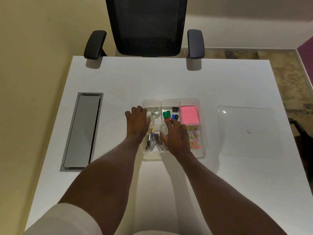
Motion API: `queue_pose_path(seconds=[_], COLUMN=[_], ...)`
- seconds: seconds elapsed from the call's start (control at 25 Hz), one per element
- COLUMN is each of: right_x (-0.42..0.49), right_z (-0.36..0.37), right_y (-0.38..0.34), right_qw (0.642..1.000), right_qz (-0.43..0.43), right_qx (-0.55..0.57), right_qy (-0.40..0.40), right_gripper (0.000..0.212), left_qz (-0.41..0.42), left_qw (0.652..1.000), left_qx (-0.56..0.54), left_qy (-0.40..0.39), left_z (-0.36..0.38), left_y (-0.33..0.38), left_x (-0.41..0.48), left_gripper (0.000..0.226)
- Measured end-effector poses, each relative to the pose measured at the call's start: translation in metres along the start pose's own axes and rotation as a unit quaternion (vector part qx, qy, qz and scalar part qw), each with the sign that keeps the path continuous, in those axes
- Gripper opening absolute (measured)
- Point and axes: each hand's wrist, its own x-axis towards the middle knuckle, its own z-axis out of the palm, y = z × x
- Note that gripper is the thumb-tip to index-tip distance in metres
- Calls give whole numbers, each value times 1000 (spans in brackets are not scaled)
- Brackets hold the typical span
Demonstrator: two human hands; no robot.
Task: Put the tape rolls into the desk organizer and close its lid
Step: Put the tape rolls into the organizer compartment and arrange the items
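Observation:
The clear desk organizer [202,106] sits mid-table with its top uncovered. One clear tape roll [156,112] lies in its back left compartment. My left hand [136,123] rests palm down over the organizer's left rim, fingers bent beside that compartment; something clear shows faintly at its fingertips, and I cannot tell if it is held. My right hand [177,138] hovers over the front middle, with a second clear tape roll [163,128] between its thumb and forefinger. The clear lid [247,131] lies flat on the table to the right, apart from the organizer.
The organizer also holds staplers [153,141], coloured binder clips [169,114], pink sticky notes [189,114] and coloured paper clips [194,137]. A grey cable hatch [81,131] is set into the table at the left. A black office chair [145,26] stands at the far edge.

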Motion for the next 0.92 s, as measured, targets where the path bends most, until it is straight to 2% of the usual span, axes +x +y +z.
queue_pose_path(seconds=[0.12, 0.24, 0.4, 0.52, 0.64, 0.92], right_x=[25, 49, 67, 81, 111, 111], right_z=[-11, -19, -21, -21, -4, -2], right_y=[-6, -13, -12, -11, -48, -43], right_qw=[1000, 998, 990, 989, 985, 972], right_qz=[-11, -30, -51, -45, -67, -53], right_qx=[-7, -32, -78, -97, -101, -163], right_qy=[-18, -44, -102, -100, -124, -162], right_gripper=[53, 45, 42, 38, 37, 27], left_qz=[-56, -119, -111, -102, -140, -120], left_qw=[997, 991, 989, 987, 980, 984], left_qx=[-25, -55, -90, -90, -95, -103], left_qy=[38, 26, -45, -89, -104, -81], left_z=[14, 33, 57, 67, 80, 81], left_y=[-14, -28, -33, -27, -53, -46], left_x=[-32, -66, -107, -128, -121, -132], left_gripper=[29, 32, 40, 56, 61, 61])
